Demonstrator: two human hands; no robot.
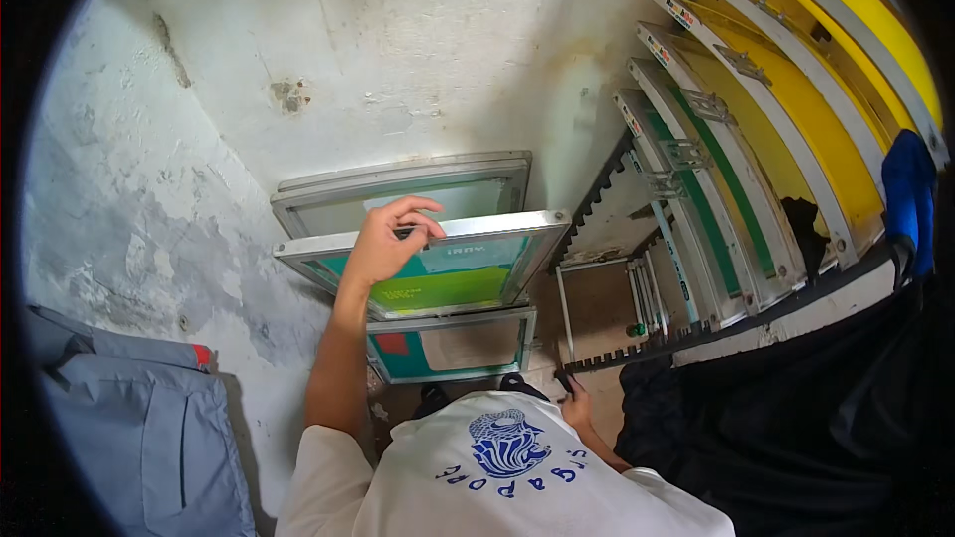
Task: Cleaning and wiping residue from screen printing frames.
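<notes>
White shirt fabric (pixel 502 467) fills the foreground. Left arm reaching forward, the left hand (pixel 386 239) curls over a framed screen's (pixel 463 278) top bar; whether it clenches cannot be told. That screen stands between other frames (pixel 430 360), facing the wearer, long axis left-to-right. Lowered, the right hand (pixel 575 408) grasps a dark object (pixel 564 381).

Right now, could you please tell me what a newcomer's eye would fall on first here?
Probably the bright yellow panels in the rack at the upper right. Next, near the centre, comes the teal and lime-green framed screen, with the left hand curled over its top bar. The white shirt with its blue print also stands out at the bottom.
</notes>
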